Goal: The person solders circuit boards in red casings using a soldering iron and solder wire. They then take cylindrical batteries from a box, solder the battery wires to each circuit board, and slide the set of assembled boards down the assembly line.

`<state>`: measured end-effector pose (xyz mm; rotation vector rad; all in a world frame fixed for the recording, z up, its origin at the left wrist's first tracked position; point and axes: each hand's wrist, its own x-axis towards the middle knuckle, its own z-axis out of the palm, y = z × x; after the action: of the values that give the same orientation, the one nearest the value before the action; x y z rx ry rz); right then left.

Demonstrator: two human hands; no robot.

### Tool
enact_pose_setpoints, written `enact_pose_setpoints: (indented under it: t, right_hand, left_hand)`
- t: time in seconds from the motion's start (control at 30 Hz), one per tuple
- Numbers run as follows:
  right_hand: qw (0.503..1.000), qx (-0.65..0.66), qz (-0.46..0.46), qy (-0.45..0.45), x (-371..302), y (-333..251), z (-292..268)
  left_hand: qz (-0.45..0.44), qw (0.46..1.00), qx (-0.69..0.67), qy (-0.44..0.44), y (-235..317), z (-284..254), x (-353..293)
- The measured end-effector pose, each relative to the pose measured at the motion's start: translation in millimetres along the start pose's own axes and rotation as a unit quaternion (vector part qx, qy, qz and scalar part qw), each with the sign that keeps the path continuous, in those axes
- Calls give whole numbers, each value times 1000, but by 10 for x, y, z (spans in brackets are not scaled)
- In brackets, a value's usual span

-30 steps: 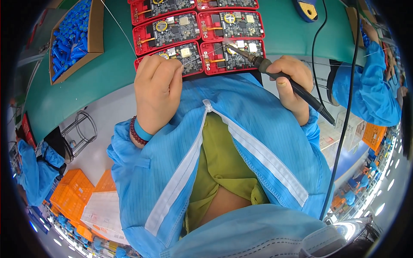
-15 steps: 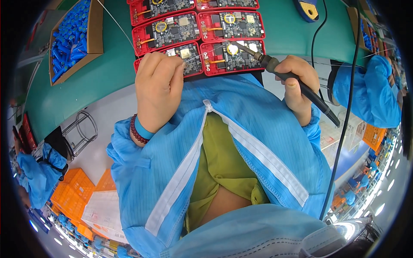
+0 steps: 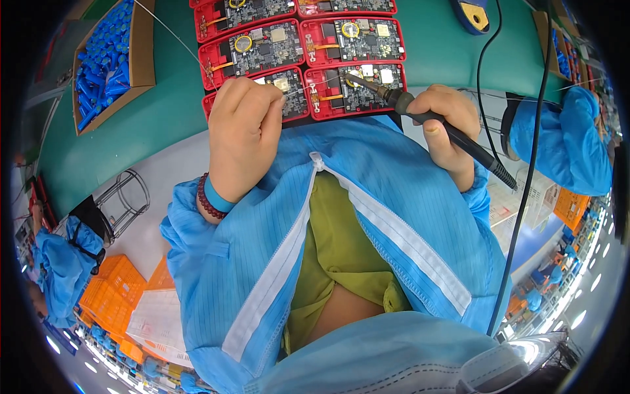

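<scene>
The circuit board is sitting inside the lower-right red housing, at the near edge of the green workbench. The right hand is gripping the soldering iron by its handle. The iron's tip is pointing at the board's round, yellow-rimmed component; tip contact cannot be confirmed. The left hand is pinching solder wire, which is extending from its closed fingertips toward the tip. Neighboring red housings are lying in two columns. At far left, an open carton is holding blue cylindrical cells. At upper right, a blue holder is carrying a yellow sponge.
</scene>
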<state>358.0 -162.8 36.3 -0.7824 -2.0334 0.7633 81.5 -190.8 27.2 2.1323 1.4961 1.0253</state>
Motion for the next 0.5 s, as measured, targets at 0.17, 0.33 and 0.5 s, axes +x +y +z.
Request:
enact_pose_setpoints:
  t: [0.17, 0.33, 0.5]
  right_hand:
    - [999, 24, 12, 18, -12, -16, -37]
    - [993, 42, 40, 100, 1, 6, -58]
    - [994, -6, 36, 103, 135, 94, -44]
  left_hand:
    - [4, 1000, 2, 7, 14, -37, 20]
    - [-114, 991, -76, -4, -3, -153, 114]
    - [-163, 976, -143, -1, -160, -135, 421]
